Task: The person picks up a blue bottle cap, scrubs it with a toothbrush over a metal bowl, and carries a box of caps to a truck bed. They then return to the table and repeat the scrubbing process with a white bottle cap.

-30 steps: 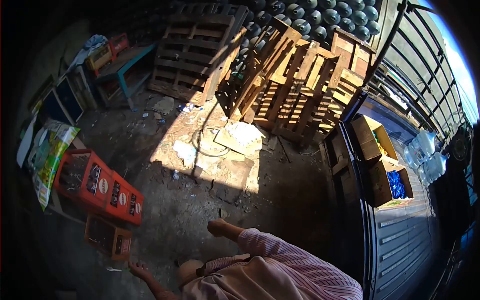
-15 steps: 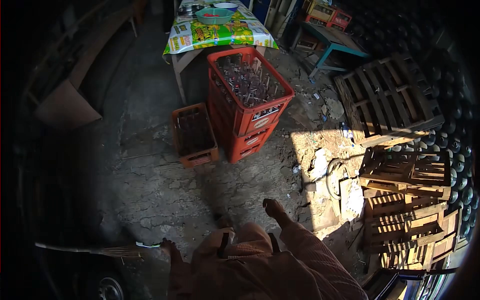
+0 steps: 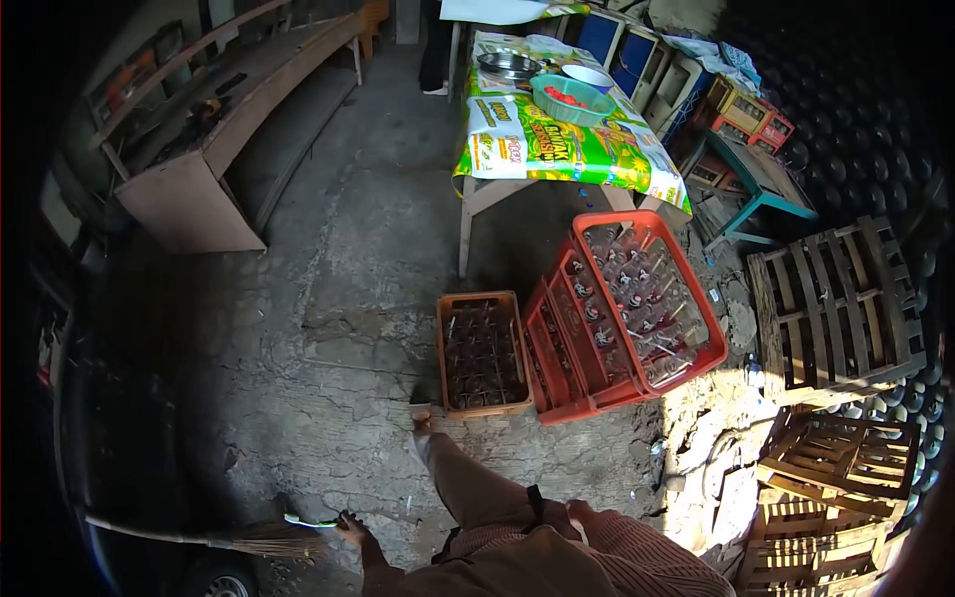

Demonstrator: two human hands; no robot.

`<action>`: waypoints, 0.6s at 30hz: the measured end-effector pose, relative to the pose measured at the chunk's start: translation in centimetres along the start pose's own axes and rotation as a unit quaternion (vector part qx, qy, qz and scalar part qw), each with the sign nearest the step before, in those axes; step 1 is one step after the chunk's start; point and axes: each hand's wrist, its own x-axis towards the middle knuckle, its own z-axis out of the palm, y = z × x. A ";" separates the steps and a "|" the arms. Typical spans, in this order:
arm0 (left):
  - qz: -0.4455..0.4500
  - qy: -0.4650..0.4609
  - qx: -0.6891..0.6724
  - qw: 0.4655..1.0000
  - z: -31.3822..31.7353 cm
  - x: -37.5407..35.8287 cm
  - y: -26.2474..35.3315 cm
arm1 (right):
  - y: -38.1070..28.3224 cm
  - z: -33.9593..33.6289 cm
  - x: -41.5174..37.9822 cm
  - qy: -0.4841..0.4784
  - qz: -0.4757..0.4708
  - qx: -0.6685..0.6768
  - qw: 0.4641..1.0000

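My left hand [image 3: 350, 527] is low, left of my body, closed on a small green-and-white object [image 3: 310, 521]. Just beside it is a broom [image 3: 264, 539], its pale stick running left; whether my fingers touch its bristles is unclear. My right hand [image 3: 582, 512] is close against my body at the lower centre, its fingers not clear. Ahead of my foot stands a low orange crate [image 3: 527, 383] of bottles. Right of it, stacked red crates [image 3: 711, 353] hold glass bottles.
A table [image 3: 547, 149] with a green printed cover bears bowls and a basin. A long wooden bench [image 3: 189, 214] is at upper left. Wooden pallets [image 3: 836, 308] line the right. Another person's dark-clothed leg [image 3: 434, 55] shows behind the table. A wheel [image 3: 229, 582] lies at lower left.
The view has swung left and moved nearer the crates, which now appear lower and further right. My right hand has come in from in front to beside my body.
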 end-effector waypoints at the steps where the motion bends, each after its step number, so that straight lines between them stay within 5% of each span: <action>1: -0.015 -0.044 -0.005 0.999 3.4 0.6 2.0 | -2.2 -1.6 3.2 0.073 -0.060 0.017 0.995; 2: 0.030 -0.073 -0.022 0.997 7.1 0.4 4.7 | -5.4 -5.0 6.1 0.028 -0.033 0.084 0.995; 3: 0.040 -0.192 0.031 0.980 9.8 1.3 7.1 | -9.8 -7.9 6.3 0.204 -0.031 0.227 0.952; 4: 0.024 -0.250 0.126 0.960 13.0 1.1 11.2 | -13.0 -10.8 7.9 0.237 -0.095 0.241 0.936; 5: 0.069 -0.293 0.120 0.946 15.8 0.0 15.0 | -16.8 -14.1 8.9 0.239 -0.131 0.250 0.929; 6: 0.112 -0.339 0.087 0.930 18.7 1.0 15.6 | -20.1 -18.1 10.2 0.205 -0.239 0.089 0.945; 7: 0.080 -0.392 0.113 0.909 20.9 0.6 19.0 | -25.4 -23.3 7.9 0.135 -0.145 0.278 0.940; 8: 0.058 -0.422 0.096 0.900 22.7 -0.8 22.9 | -28.4 -26.7 8.9 0.177 -0.302 0.112 0.930; 9: 0.101 -0.458 0.130 0.873 24.9 1.0 22.2 | -31.5 -27.9 11.2 0.238 -0.374 0.139 0.886; 10: 0.226 -0.469 0.185 0.834 25.9 -0.5 27.3 | -35.5 -32.9 8.8 0.151 -0.348 0.152 0.913; 11: 0.203 -0.494 0.162 0.830 27.4 -0.2 28.8 | -39.8 -38.4 5.7 0.062 -0.318 0.162 0.932; 13: 0.181 -0.520 0.138 0.823 30.3 0.8 30.8 | -45.1 -38.2 8.7 0.313 -0.423 0.212 0.824; 15: 0.279 -0.544 0.004 0.792 33.2 2.0 32.4 | -49.8 -42.5 8.1 0.236 -0.440 0.267 0.825; 16: 0.276 -0.543 0.007 0.793 34.3 3.4 33.0 | -51.8 -44.5 7.3 0.152 -0.454 0.320 0.818; 18: 0.004 -0.581 -0.072 0.811 37.2 6.5 35.0 | -55.4 -47.6 7.3 0.153 -0.440 0.348 0.814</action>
